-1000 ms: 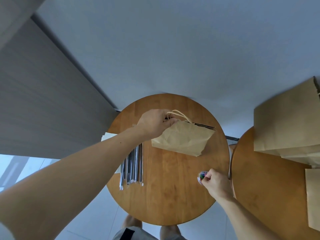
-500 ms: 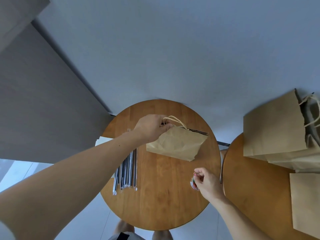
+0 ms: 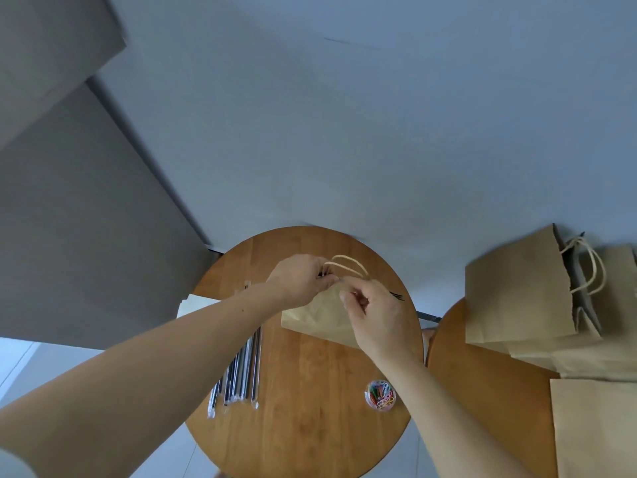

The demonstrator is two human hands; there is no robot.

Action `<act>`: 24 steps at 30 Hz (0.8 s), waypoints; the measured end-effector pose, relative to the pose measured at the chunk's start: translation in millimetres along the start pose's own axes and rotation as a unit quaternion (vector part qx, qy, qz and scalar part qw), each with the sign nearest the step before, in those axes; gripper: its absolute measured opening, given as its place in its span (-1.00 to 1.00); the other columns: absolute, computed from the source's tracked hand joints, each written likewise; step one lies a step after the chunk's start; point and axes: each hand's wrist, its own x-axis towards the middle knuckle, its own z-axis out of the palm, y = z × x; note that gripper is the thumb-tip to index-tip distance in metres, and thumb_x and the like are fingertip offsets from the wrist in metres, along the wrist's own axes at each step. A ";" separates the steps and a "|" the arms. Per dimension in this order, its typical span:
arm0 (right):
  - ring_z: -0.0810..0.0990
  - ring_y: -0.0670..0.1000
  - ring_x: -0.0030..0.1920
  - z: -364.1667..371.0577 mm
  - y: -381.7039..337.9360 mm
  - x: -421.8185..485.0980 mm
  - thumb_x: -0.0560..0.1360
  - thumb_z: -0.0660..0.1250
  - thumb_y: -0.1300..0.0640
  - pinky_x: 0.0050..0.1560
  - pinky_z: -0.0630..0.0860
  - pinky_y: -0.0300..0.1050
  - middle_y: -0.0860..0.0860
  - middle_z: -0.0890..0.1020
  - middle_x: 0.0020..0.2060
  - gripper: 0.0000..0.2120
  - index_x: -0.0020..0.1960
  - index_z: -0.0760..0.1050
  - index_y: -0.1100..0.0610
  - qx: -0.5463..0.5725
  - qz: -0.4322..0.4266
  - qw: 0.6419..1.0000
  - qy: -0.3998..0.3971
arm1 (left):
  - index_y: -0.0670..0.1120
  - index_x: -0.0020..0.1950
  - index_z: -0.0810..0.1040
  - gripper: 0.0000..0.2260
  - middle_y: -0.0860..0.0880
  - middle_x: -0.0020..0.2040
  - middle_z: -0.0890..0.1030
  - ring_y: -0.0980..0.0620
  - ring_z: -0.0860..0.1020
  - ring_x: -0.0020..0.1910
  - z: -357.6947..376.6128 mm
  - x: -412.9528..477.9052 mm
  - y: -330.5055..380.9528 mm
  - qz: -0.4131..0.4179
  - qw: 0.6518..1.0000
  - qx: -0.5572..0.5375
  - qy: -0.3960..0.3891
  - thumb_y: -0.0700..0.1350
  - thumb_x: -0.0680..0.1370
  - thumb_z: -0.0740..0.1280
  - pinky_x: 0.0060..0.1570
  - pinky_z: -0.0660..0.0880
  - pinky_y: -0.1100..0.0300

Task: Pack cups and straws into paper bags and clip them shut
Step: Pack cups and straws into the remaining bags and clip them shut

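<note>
A brown paper bag (image 3: 320,322) lies on the round wooden table (image 3: 310,426), its twine handles (image 3: 348,263) pointing away from me. My left hand (image 3: 300,279) pinches the bag's folded top edge. My right hand (image 3: 372,315) is right beside it at the same edge, fingers curled, thumb and forefinger pinching something small that I take for a paper clip; it is mostly hidden. A clear tub of coloured paper clips (image 3: 380,395) stands near the table's right front. Several wrapped black straws (image 3: 241,370) lie on the left, partly under my left forearm. No cup shows.
A second wooden table (image 3: 482,391) on the right carries standing paper bags (image 3: 517,288) and a flat one (image 3: 596,429). White paper (image 3: 196,305) pokes out under my left arm. A wall rises just behind both tables.
My right hand left the clip tub and rose to the bag's top edge beside my left hand. The tub now stands uncovered. My left hand keeps its hold on the bag.
</note>
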 end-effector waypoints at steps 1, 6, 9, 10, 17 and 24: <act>0.55 -0.21 -0.18 -0.3 -1.4 3.7 0.55 0.38 0.12 -0.16 0.45 -0.47 -0.15 0.59 -0.12 -0.84 0.13 0.61 0.06 0.003 0.017 1.000 0.006 | 0.03 0.05 0.62 -0.80 0.10 -0.36 0.50 0.13 0.45 -0.37 -0.4 0.5 -0.5 0.000 1.000 0.002 0.000 0.07 0.63 0.25 -0.39 0.33 0.18; 0.59 -0.16 -0.20 1.7 -2.5 20.6 0.48 0.47 0.15 -0.14 0.57 -0.30 -0.13 0.64 -0.19 -0.93 -0.06 0.63 0.12 0.031 0.056 0.996 0.058 | 0.02 0.08 0.61 -0.82 0.16 -0.33 0.46 0.16 0.44 -0.33 -1.0 4.0 0.3 0.008 1.000 0.008 -0.003 0.02 0.63 0.24 -0.37 0.30 0.21; 0.61 -0.14 -0.17 4.8 -3.3 28.4 0.48 0.47 0.20 -0.10 0.58 -0.27 -0.07 0.68 -0.10 -0.96 -0.08 0.65 0.16 0.033 0.054 0.996 0.056 | 0.02 0.11 0.59 -0.82 0.13 -0.23 0.52 0.08 0.50 -0.22 -2.3 5.1 2.3 0.011 1.000 0.025 -0.005 0.01 0.64 0.23 -0.28 0.38 0.17; 0.62 -0.13 -0.19 5.2 -3.4 30.8 0.48 0.47 0.21 -0.11 0.59 -0.23 -0.06 0.68 -0.15 -0.97 -0.09 0.65 0.17 0.034 0.046 0.997 0.058 | 0.02 0.11 0.59 -0.82 0.11 -0.20 0.55 0.06 0.52 -0.19 -2.7 4.8 2.4 0.010 0.999 0.031 -0.006 0.02 0.64 0.22 -0.25 0.42 0.14; 0.69 -0.01 -0.11 4.9 6.6 43.2 0.53 0.42 0.14 0.02 0.62 -0.11 0.00 0.72 -0.06 -0.78 0.16 0.65 0.15 0.043 0.046 0.996 0.066 | 0.00 0.15 0.51 -0.83 0.01 -0.02 0.65 -0.03 0.59 -0.06 -0.6 2.5 1.0 0.011 1.000 0.019 0.013 0.03 0.63 0.23 -0.05 0.54 -0.02; 0.66 -0.05 -0.14 10.0 10.0 46.5 0.55 0.39 0.16 0.00 0.60 -0.13 -0.02 0.70 -0.13 -0.83 0.13 0.63 0.12 0.033 0.065 0.997 0.017 | 0.02 0.16 0.56 -0.79 0.03 -0.11 0.62 -0.01 0.57 -0.12 -3.3 3.6 1.1 0.013 1.000 0.023 -0.009 0.04 0.65 0.19 -0.10 0.52 0.00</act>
